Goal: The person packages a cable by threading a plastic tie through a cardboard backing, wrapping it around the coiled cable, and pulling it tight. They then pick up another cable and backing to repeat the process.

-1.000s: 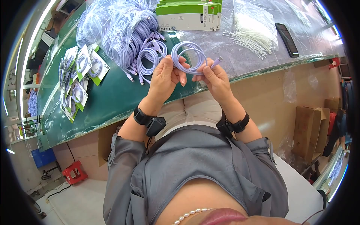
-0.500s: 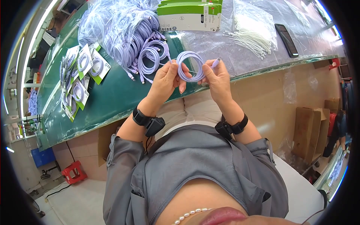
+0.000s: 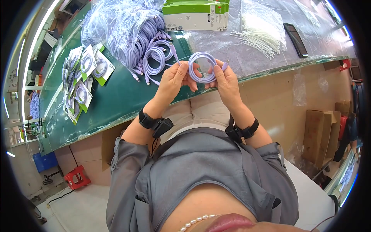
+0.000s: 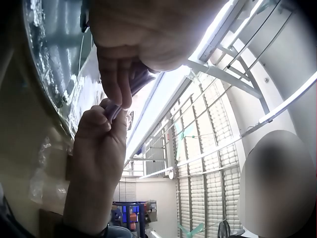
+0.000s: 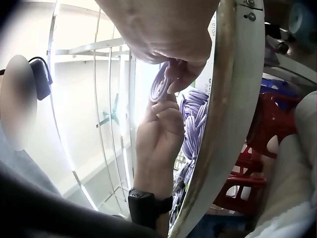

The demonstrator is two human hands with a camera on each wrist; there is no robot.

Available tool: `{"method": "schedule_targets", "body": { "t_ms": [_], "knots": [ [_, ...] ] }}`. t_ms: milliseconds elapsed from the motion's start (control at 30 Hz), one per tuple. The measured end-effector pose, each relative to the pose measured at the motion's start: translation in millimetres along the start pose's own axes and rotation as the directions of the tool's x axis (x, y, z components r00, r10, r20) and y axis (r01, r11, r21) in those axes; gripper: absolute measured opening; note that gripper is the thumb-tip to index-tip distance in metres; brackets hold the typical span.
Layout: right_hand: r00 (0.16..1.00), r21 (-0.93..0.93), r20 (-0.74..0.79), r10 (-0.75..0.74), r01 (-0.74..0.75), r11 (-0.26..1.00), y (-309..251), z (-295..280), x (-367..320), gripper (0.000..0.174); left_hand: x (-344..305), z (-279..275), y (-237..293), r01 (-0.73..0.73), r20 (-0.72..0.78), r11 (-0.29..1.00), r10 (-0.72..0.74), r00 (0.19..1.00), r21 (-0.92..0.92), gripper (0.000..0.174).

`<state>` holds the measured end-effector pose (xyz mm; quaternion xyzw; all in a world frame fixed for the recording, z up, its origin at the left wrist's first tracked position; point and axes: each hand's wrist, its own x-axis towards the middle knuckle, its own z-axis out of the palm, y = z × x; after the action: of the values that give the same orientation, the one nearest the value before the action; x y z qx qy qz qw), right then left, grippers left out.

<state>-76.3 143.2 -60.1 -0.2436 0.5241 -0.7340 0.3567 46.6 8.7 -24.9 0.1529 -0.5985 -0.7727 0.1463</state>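
In the head view a lilac USB cable (image 3: 191, 69), wound into a round coil, is held up between both hands over the table's near edge. My left hand (image 3: 170, 82) pinches the coil's left side and a cable end, whose connector (image 3: 173, 51) sticks up beyond the thumb. My right hand (image 3: 228, 86) grips the coil's right side; the other connector (image 3: 225, 65) pokes out past its fingers. Seen from the right wrist, the coil (image 5: 159, 85) is edge-on between the hands. Fingers mostly hide the cable (image 4: 115, 110) in the left wrist view.
Behind the left hand lie loose coiled cables (image 3: 154, 63) and a large bagged cable heap (image 3: 131, 38). Carded cables (image 3: 83, 77) lie at left. Green-and-white cards (image 3: 193, 19) stand at the back, with white zip ties (image 3: 259, 36) and a phone (image 3: 295, 40) to the right.
The coil has gone from a wider, looser oval to a tighter, rounder ring and shifted slightly right. A connector now shows above the left hand. Both hands still hold the cable.
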Motion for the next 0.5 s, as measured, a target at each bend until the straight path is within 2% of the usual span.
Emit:
{"method": "schedule_targets", "body": {
  "t_ms": [100, 233, 333, 367, 467, 500],
  "knots": [
    [1.000, -0.020, -0.012, -0.020, 0.020, 1.000, -1.2, 0.7, -1.8, 0.035, -0.1, 0.4, -0.1, -0.017, 0.011, 1.000, 0.017, 1.000, -0.007, 0.044],
    [0.996, -0.085, -0.041, -0.082, 0.079, 0.993, -4.1, 4.2, -2.9, 0.036, 0.6, 0.3, -0.8, -0.062, -0.059, 0.996, 0.066, 0.996, 0.064, 0.046],
    [0.992, -0.237, 0.026, -0.121, 0.124, 0.963, -8.0, 5.3, -4.9, 0.035, 0.6, -7.0, 2.7, 0.017, 0.054, 0.989, -0.025, 0.998, 0.150, 0.045],
    [0.992, -0.237, 0.024, -0.121, 0.123, 0.964, -9.1, 5.0, -5.0, 0.035, 0.4, -6.8, 2.9, 0.018, 0.055, 0.989, -0.027, 0.998, 0.150, 0.045],
    [0.999, -0.204, 0.042, -0.017, 0.025, 0.979, -12.1, 0.7, -2.1, 0.034, 1.2, -5.1, 5.9, 0.019, 0.062, 0.893, -0.052, 0.997, 0.450, 0.039],
    [0.999, -0.201, 0.036, -0.017, 0.024, 0.979, -10.9, -2.0, -0.4, 0.034, 1.3, -5.8, 5.4, 0.020, 0.067, 0.892, -0.056, 0.996, 0.452, 0.039]
  ]
}}
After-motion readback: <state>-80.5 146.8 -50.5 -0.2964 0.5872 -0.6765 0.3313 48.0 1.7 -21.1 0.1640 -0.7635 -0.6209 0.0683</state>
